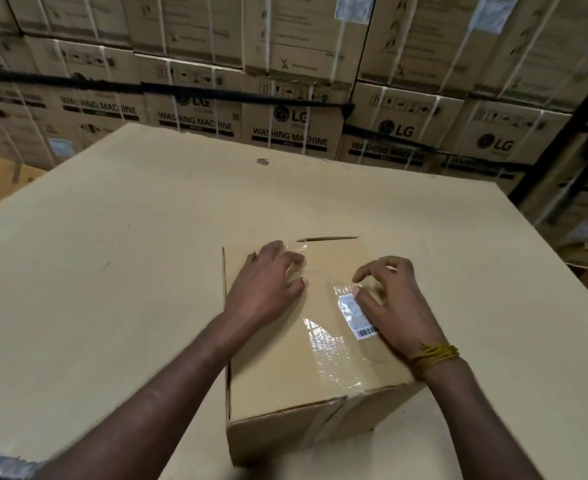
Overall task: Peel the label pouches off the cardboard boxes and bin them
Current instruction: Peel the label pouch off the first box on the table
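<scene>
One box (313,344) on the big carton (112,254), pouch (351,317) stuck on top, right of centre, not yet peeled. No bin in view. Left hand (268,282) flat on the box top, fingers spread, holding nothing. Right hand (393,299) clawed over the pouch, thumb at its near corner, nothing gripped yet. Pouch edges mostly flat. Plenty of bare carton all round; stacked boxes (285,98) well behind.

Warehouse or appliance stockroom: shown by strapped cartons (292,126) printed "LG WASHING MACHINE", stacked in rows to the top of view, behind a large cardboard work surface (112,254).
</scene>
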Demonstrator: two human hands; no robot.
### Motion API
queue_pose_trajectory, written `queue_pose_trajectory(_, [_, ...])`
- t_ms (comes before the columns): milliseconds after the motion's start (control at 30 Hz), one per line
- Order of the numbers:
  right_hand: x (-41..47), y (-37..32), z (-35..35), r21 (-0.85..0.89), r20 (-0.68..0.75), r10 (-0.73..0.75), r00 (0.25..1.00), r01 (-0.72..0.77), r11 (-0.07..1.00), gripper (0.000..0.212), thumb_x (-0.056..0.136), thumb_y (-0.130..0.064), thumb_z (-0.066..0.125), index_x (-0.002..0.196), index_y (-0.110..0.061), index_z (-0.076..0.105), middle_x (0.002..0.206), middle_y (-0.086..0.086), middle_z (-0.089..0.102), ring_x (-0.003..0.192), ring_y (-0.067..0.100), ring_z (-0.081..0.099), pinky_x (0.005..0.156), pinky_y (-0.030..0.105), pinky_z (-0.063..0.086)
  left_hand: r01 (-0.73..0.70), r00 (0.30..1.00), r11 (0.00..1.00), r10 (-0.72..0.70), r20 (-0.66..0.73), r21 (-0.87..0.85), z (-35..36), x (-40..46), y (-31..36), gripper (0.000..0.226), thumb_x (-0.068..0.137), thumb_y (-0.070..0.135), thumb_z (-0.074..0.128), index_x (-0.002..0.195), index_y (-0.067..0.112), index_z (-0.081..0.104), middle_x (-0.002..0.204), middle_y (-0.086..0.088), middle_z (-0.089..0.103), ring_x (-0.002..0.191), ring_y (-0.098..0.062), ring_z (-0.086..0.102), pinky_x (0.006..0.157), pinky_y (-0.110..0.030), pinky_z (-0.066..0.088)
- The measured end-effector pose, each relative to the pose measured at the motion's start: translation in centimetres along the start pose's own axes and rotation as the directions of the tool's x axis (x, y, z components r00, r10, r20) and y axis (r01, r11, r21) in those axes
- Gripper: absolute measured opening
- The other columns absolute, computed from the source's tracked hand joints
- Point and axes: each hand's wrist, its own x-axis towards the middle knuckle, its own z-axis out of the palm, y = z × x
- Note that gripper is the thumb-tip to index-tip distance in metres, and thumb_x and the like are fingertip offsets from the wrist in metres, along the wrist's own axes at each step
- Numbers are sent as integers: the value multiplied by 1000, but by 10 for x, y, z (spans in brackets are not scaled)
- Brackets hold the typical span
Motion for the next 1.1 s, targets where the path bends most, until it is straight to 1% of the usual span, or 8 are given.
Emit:
queue_pose_trajectory(33, [4, 1, 2, -3, 17, -28, 999, 28, 1000, 12, 91, -30, 63, 100, -37, 59, 132, -7, 33, 115, 17, 52, 96, 39, 48, -17, 1000, 999, 18, -23, 34, 2, -2, 1, 44, 97, 39, 56, 140, 33, 49, 159, -2, 28, 145, -19, 30, 120, -30, 12])
queue_pose_trajectory(100, [7, 4, 7, -36, 35, -69, 997, 70, 997, 10, 90, -30, 63, 97, -37, 59, 133, -8, 34, 120, 16, 45, 97, 40, 46, -34, 998, 999, 36, -41, 40, 3, -4, 1, 44, 98, 38, 55, 141, 32, 48, 160, 0, 29, 145, -16, 28, 119, -28, 11])
queue_pose_trajectory(233, [6, 5, 11, -77, 45, -94, 995, 97, 992, 10, 93, -33, 58, 100, -40, 59, 143, -7, 33, 132, 19, 36, 100, 40, 40, -23, 999, 1000, 24, -45, 18, 1, -4, -1, 42, 96, 38, 58, 138, 35, 51, 159, 5, 31, 143, -14, 31, 116, -33, 21])
queue_pose_trajectory(333, [7, 3, 11, -104, 89, -87, 992, 96, 990, 14, 97, -34, 52, 108, -40, 57, 157, -5, 22, 144, 19, 24, 105, 40, 32, -11, 999, 1000, 12, -48, 14, 3, -3, -1, 43, 94, 39, 60, 136, 36, 52, 158, 5, 32, 141, -14, 34, 116, -36, 26])
queue_pose_trajectory(400, [7, 3, 10, -115, 114, -77, 990, 91, 989, 16, 98, -35, 50, 112, -41, 55, 161, -4, 14, 148, 19, 18, 108, 42, 31, -6, 999, 1000, 6, -47, 1, 3, -2, -2, 43, 93, 40, 62, 135, 37, 53, 157, 5, 34, 140, -13, 35, 117, -36, 27])
queue_pose_trajectory(733, [7, 4, 9, -139, 159, -97, 983, 119, 983, 21, 99, -35, 44, 118, -44, 50, 165, -4, 3, 150, 20, 12, 108, 45, 32, -3, 997, 1000, 2, -73, -22, 6, 0, -6, 45, 89, 43, 66, 133, 39, 56, 155, 8, 37, 138, -12, 41, 113, -37, 35])
queue_pose_trajectory(900, [7, 4, 9, -138, 159, -92, 983, 114, 984, 17, 100, -36, 43, 114, -42, 49, 164, -3, 3, 149, 20, 11, 108, 46, 32, -10, 996, 1000, 7, -91, -30, 8, 2, -8, 45, 89, 43, 67, 132, 40, 57, 154, 9, 39, 136, -14, 43, 109, -35, 38])
queue_pose_trajectory(1100, [8, 4, 8, -115, 171, -91, 981, 112, 987, 18, 100, -33, 42, 114, -42, 51, 165, -4, 2, 149, 19, 10, 108, 46, 31, -11, 995, 999, 7, -101, -36, 9, 3, -9, 43, 89, 43, 68, 130, 39, 59, 152, 13, 40, 135, -12, 44, 106, -35, 41])
